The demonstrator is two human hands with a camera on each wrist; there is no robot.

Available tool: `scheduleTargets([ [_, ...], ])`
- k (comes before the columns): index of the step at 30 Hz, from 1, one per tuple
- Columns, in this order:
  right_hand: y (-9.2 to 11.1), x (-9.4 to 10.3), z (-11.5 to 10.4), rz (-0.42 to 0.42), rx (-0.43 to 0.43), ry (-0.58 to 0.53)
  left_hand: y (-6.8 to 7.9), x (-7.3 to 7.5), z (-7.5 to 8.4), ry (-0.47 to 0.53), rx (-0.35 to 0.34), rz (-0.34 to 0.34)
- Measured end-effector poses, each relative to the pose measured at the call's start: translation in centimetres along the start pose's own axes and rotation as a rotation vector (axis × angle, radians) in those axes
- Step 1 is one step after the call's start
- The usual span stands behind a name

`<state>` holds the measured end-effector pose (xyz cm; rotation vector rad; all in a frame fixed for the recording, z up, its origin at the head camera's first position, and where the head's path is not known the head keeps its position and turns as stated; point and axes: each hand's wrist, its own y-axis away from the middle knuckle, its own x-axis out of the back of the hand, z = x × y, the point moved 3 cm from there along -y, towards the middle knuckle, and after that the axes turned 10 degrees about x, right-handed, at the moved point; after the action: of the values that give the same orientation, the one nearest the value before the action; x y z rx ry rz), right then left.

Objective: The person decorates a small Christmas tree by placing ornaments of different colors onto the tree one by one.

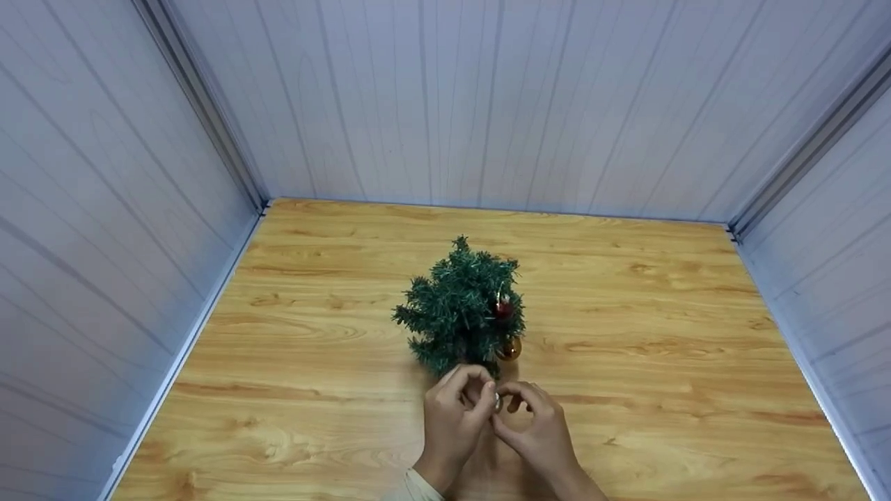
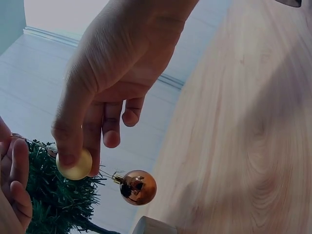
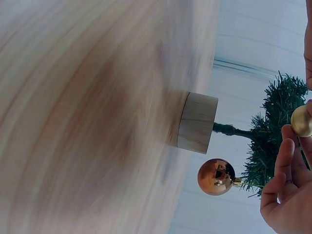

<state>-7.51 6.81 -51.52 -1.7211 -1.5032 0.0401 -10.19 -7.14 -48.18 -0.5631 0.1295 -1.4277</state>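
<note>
A small gold bauble (image 2: 80, 168) is pinched between the thumb and forefinger of my right hand (image 1: 543, 428). My left hand (image 1: 451, 417) is just to the left of it, thumb and forefinger closed at the thin hanging string (image 2: 43, 144) that runs from the bauble's cap. Both hands are in front of the small artificial Christmas tree (image 1: 459, 306), close to its lower branches. On the tree's right side hang a shiny copper-orange bauble (image 3: 216, 176) and, higher up, a red one (image 1: 502, 307).
The tree stands upright on a round wooden base (image 3: 197, 123) on a wood-grain table (image 1: 668, 348). Pale panelled walls (image 1: 459, 104) enclose the table at the back and on both sides.
</note>
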Motion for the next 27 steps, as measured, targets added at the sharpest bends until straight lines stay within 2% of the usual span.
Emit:
scheduleTargets([
  [7, -0.4, 0.3, -0.6, -0.039, 0.003, -0.073, -0.5, 0.4, 0.1, 0.073, 0.039, -0.068],
  [13, -1.8, 1.4, -1.6, -0.001, 0.055, -0.122, -1.0, 0.8, 0.2, 0.097, 0.026, -0.1],
  [15, -2.4, 1.7, -2.1, -0.004, 0.047, -0.144, -1.2, 1.0, 0.3, 0.096, 0.02, -0.107],
  [17, -3.1, 1.9, -2.6, -0.024, 0.021, -0.167, -1.4, 1.1, 0.4, 0.097, 0.014, -0.11],
  [21, -4.2, 1.9, -3.4, -0.058, -0.092, -0.216, -1.7, 1.3, 0.6, 0.104, 0.001, -0.101],
  [24, -4.8, 2.0, -3.6, -0.045, -0.178, -0.246, -2.0, 1.3, 0.7, 0.096, -0.003, -0.09],
  [27, -5.0, 2.1, -3.6, -0.027, -0.222, -0.272, -2.1, 1.2, 0.8, 0.09, -0.008, -0.08],
])
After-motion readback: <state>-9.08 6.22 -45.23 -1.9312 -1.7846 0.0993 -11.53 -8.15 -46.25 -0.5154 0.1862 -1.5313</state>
